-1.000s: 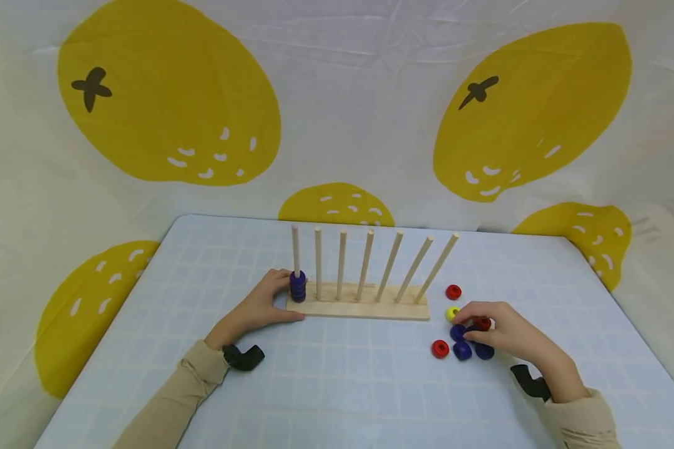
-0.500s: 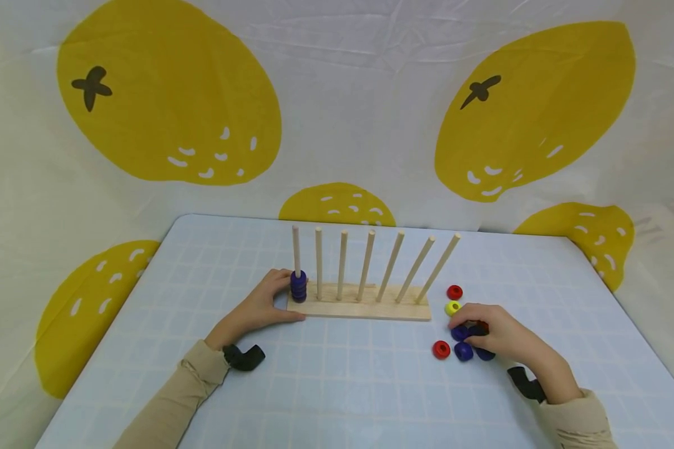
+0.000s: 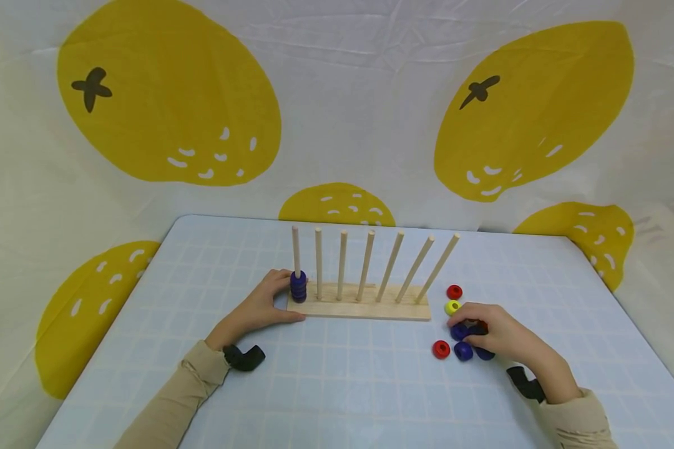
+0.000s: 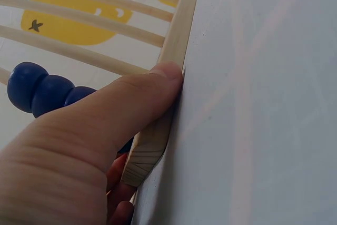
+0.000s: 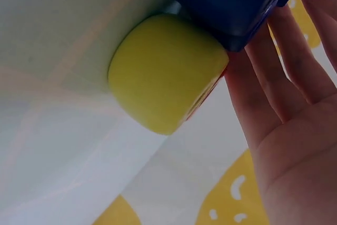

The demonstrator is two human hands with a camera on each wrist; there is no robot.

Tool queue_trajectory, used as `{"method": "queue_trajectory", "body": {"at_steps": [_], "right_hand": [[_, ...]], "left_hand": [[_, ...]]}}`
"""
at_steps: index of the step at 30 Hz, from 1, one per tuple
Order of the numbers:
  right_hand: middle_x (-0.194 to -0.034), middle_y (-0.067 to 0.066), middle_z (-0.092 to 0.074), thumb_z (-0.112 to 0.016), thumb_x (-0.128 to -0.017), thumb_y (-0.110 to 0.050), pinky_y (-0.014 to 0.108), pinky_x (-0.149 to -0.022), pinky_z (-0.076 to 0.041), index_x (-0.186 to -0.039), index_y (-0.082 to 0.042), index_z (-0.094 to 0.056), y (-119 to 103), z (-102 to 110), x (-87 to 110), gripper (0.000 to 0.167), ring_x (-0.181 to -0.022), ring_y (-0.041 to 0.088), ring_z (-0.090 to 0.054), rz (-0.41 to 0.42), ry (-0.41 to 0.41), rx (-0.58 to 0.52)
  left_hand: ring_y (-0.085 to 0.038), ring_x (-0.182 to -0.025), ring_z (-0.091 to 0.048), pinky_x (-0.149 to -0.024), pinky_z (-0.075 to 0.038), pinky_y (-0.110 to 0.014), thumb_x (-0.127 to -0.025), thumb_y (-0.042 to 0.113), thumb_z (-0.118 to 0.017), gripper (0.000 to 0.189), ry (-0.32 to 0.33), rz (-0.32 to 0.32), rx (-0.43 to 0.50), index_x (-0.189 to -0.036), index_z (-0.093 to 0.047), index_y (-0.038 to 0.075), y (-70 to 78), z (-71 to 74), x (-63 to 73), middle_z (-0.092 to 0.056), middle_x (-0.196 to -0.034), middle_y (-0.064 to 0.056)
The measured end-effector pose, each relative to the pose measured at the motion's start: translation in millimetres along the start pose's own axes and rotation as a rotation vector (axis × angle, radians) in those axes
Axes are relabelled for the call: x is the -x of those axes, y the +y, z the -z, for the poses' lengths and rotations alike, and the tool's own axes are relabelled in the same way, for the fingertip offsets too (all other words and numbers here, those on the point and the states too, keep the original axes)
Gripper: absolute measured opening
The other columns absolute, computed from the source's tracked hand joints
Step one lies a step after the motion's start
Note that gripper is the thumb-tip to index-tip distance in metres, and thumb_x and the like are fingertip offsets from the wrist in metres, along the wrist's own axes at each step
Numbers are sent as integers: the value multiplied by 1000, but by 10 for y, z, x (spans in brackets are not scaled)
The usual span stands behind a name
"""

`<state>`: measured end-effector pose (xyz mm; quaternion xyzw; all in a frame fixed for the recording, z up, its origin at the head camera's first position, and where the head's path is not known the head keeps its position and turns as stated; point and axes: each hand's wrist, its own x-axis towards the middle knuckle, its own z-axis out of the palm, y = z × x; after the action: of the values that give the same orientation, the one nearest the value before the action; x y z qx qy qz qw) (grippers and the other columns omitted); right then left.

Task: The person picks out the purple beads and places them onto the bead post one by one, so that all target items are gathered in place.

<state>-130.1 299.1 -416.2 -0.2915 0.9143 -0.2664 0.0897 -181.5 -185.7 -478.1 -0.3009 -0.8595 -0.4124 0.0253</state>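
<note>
My left hand (image 3: 261,304) grips the left end of a wooden peg rack (image 3: 365,307), thumb along the front edge and fingers behind. Blue beads (image 3: 298,287) are stacked on the leftmost peg; the thumb partly covers them in the left wrist view. My right hand (image 3: 500,327) is over a cluster of loose beads, its index finger and thumb on either side of a blue bead (image 3: 459,332). In the right wrist view, fingertips meet a blue bead (image 5: 226,3) above a yellow bead (image 5: 166,75). More blue beads and a red one are partly hidden under the hand.
Two red beads (image 3: 440,349) lie on the table around the cluster, one in front and one behind the yellow bead. Several bare pegs (image 3: 366,265) stand upright on the rack. A white curtain with yellow fruit prints (image 3: 168,93) hangs behind the table (image 3: 326,393).
My right hand has shifted slightly left and its index finger has come down by the blue bead, uncovering more of the yellow bead. The left hand and the rack have stayed put.
</note>
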Motion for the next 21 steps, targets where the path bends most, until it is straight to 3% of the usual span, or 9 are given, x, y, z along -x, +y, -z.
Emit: {"method": "queue_trajectory", "body": {"at_steps": [8,12,17,21], "right_hand": [[-109,-3,-69,-80,-79,1,30,-88,-53,-107,-15,-72,-31,51,19,33,-99,12,-62,38,39,-2],[-110,-1,-70,-80,-79,2,38,-85,-55,-108,-13,-72,-59,92,15,33,-97,12,-64,52,53,-14],[-109,0,-70,-81,-77,3,31,-85,-54,-108,-12,-72,-120,154,-8,35,-95,12,-64,78,88,-20],[-107,-1,-70,-81,-77,5,35,-82,-56,-107,-11,-71,-157,202,-30,36,-94,10,-64,79,101,-33]], "left_hand": [[-20,-114,-46,-99,-39,-49,-70,30,-92,67,4,-5,10,-129,-66,11,-13,-1,-1,-59,-128,-3],[-20,-116,-45,-101,-39,-50,-70,30,-92,67,-5,11,18,-130,-66,12,-25,-4,-5,-58,-129,-3],[-20,-118,-45,-102,-38,-51,-71,31,-91,68,-14,26,16,-131,-65,14,-14,-3,-3,-58,-130,-2],[-21,-118,-45,-102,-38,-51,-70,31,-91,68,-11,29,15,-130,-66,13,-5,2,2,-58,-130,-3]]}}
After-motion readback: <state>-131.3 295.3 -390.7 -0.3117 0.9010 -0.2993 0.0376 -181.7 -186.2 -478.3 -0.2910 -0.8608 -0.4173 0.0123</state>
